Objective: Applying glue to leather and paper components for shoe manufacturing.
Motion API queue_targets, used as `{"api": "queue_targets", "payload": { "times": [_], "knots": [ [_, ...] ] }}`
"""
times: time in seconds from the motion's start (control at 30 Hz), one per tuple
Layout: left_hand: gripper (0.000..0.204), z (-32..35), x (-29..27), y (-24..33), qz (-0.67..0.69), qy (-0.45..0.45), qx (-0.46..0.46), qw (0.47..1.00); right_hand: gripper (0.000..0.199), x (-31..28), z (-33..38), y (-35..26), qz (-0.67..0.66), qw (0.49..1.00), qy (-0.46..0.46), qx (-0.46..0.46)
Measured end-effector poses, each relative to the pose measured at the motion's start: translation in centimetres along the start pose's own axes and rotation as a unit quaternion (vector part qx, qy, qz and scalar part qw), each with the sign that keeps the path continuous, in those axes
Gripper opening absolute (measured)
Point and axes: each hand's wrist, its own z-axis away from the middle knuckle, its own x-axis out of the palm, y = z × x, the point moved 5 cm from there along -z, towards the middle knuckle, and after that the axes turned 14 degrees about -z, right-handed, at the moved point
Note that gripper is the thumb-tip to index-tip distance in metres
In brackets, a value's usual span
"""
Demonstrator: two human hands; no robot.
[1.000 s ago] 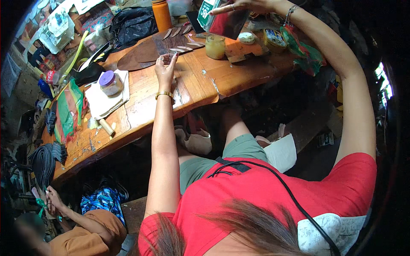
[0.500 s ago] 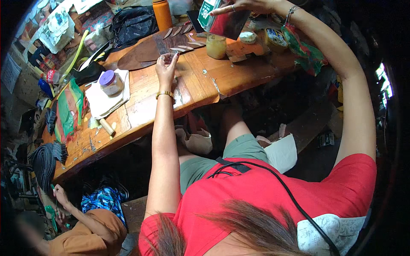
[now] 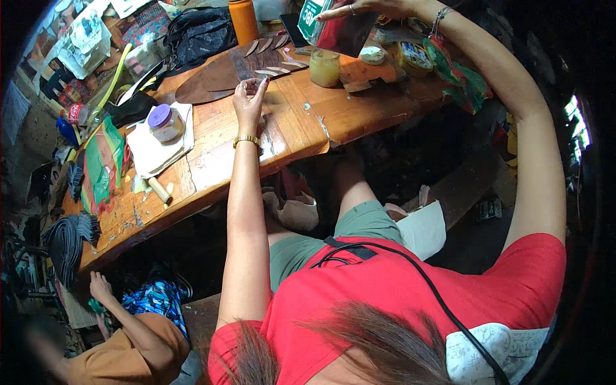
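Nearest, the red shirt point(image 3: 398, 289) and the green shorts point(image 3: 366, 224) sit as they did a second ago, with only a slight drift of the whole view. The left forearm, with a gold watch point(image 3: 246, 140) at the wrist, reaches onto the wooden desk point(image 3: 292, 119) and has kept its place; the left hand point(image 3: 249, 99) is raised with fingers bent and thumb and forefinger close together, though I cannot tell whether that grip pinches anything. Just beyond its fingertips lie curved pale-edged strips point(image 3: 273, 71) on a dark brown sheet point(image 3: 205, 86). To the right, an open jar of yellowish stuff point(image 3: 325, 68) stands near the desk's front edge. Behind the jar, the boxy container point(image 3: 346, 35), dark and red with a green and white label, is in the right hand point(image 3: 366, 8), its grip closed on the upper part; it too looks practically unmoved. Whether its base touches the desk is unclear. Well apart at the lower left, the co-worker's hand point(image 3: 101, 287) shows the real change: it has come up toward the desk's left end, with something green point(image 3: 97, 307) now by the wrist. My reading is that the wearer's own work has scarcely advanced in this second, since only the neighbour visibly shifted.
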Motion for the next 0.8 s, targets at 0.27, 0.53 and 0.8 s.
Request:
{"api": "queue_targets", "payload": {
  "times": [0.27,0.53,0.8],
  "knots": [
    [0.031,0.21,-0.02,0.01,-0.003,-0.008,-0.034,0.999,0.090,0.15,0.32,-0.10,-0.010,1.000,-0.001,0.002],
    [0.031,0.02,0.10,-0.05,0.030,-0.016,-0.018,0.999,0.091,-0.10,0.40,-0.16,-0.020,1.000,-0.001,0.005],
    [0.030,0.15,-0.01,0.16,0.026,-0.025,-0.029,0.999,0.092,0.02,0.53,-0.06,-0.024,1.000,0.001,0.010]
  ]
}}
